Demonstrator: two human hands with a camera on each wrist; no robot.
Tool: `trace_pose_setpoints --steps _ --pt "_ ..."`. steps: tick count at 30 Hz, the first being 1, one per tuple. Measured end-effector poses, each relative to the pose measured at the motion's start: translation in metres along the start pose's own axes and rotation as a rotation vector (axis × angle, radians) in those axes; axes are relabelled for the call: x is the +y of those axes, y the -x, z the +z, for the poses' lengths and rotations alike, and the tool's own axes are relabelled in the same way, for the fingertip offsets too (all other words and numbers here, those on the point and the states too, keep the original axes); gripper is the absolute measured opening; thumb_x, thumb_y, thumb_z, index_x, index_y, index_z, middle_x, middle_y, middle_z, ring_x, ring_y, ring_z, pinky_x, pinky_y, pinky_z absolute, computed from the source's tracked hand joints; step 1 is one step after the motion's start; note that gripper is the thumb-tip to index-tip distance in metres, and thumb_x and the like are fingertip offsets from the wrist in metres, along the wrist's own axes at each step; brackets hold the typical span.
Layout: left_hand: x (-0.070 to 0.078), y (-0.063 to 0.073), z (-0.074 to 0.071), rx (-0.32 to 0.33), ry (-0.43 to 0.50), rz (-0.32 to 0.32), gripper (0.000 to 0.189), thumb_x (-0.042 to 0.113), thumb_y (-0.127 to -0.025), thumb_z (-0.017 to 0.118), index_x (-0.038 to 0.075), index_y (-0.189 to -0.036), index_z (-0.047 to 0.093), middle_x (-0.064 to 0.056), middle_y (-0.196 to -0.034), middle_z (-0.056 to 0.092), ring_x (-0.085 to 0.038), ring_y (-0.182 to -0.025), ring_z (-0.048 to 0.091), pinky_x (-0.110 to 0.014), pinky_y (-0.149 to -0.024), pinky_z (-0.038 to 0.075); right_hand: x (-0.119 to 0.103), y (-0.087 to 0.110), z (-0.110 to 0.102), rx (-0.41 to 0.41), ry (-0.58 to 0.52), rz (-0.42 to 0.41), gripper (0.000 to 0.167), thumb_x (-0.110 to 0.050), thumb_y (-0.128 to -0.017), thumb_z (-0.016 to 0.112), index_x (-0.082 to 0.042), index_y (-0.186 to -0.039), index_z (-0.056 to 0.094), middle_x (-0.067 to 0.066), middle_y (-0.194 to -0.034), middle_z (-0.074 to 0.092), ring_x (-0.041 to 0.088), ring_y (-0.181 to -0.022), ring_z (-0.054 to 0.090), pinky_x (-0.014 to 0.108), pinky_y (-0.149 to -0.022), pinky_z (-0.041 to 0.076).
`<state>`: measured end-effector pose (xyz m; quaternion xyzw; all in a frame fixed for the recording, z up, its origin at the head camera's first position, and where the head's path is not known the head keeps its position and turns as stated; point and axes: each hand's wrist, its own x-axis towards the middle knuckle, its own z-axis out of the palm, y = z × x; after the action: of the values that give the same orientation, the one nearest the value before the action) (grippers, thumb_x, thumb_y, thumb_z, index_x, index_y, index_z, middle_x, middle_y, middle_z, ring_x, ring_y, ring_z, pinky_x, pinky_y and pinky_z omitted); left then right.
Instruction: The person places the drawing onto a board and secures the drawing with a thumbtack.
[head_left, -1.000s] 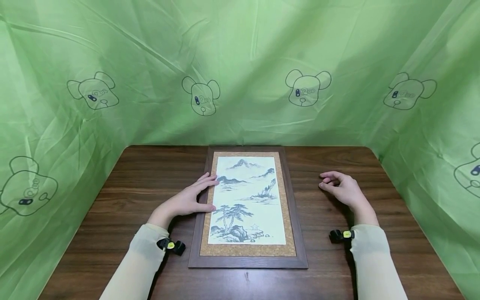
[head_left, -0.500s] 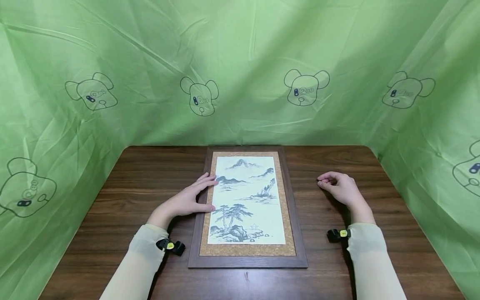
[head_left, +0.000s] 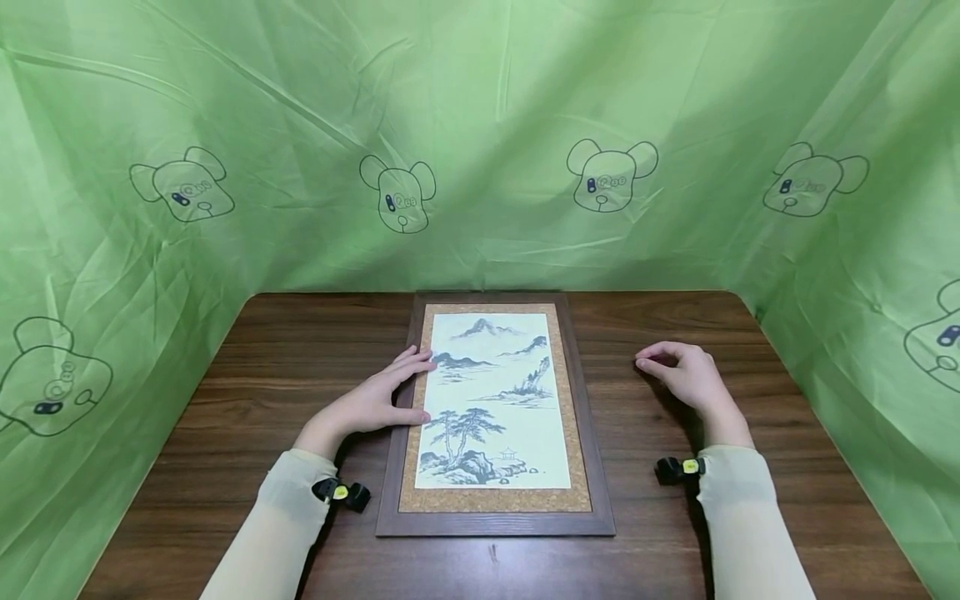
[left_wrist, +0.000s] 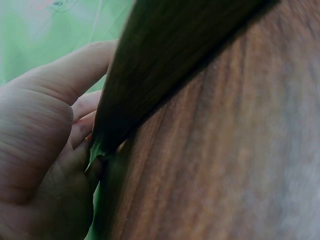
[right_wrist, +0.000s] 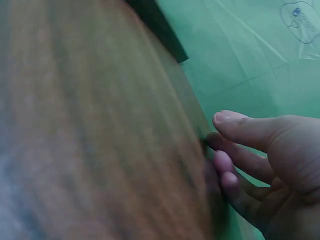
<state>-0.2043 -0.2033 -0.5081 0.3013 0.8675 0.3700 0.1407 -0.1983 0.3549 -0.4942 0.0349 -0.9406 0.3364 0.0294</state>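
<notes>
A framed ink landscape picture (head_left: 517, 433), with mountains and pines on white, lies flat on the table in the head view. A cork border (head_left: 495, 501) and a dark wooden frame (head_left: 495, 525) surround it. My left hand (head_left: 367, 404) rests over the frame's left side, thumb and fingers spread, fingertips at the white sheet's left edge. In the left wrist view, the same hand (left_wrist: 45, 130) shows beside the frame's side (left_wrist: 150, 60). Right of the picture, my right hand (head_left: 686, 375) rests at the tabletop, fingers loosely bent; the right wrist view shows nothing in this hand (right_wrist: 280, 165).
The brown wood-grain table (head_left: 277, 350) extends on both sides of the frame. Green curtains (head_left: 495, 100) printed with bear heads enclose the back and both sides. Small black wrist cameras (head_left: 352, 494) sit on both sleeves.
The right hand has shifted very slightly left, and its fingers have drawn closer to the thumb. My left hand and the picture have stayed put.
</notes>
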Motion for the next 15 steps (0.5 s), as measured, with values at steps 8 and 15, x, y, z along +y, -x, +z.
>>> trace_pose_setpoints --steps 8,15 --pt "0.0 0.0 0.0 0.001 0.004 -0.003 0.088 0.046 -0.095 0.087 0.02 -0.167 0.046 -0.001 -0.182 0.024 -0.026 -0.17 0.004 -0.065 -0.131 0.016 -0.005 0.0 -0.001 0.015 -0.271 0.012 0.025 -0.02 -0.104 0.08 0.0 -0.118 0.079 0.019 -0.109 0.081 0.004 -0.09 0.076 0.017 -0.078 0.058" --pt "0.001 0.0 0.0 -0.001 0.005 -0.003 0.087 0.045 -0.095 0.087 0.019 -0.167 0.046 -0.001 -0.182 0.024 -0.026 -0.17 0.005 -0.065 -0.131 0.016 -0.015 -0.002 0.0 0.077 -0.327 0.021 0.031 -0.023 -0.095 0.09 0.0 -0.112 0.079 0.008 -0.106 0.083 -0.001 -0.087 0.073 0.016 -0.076 0.054"
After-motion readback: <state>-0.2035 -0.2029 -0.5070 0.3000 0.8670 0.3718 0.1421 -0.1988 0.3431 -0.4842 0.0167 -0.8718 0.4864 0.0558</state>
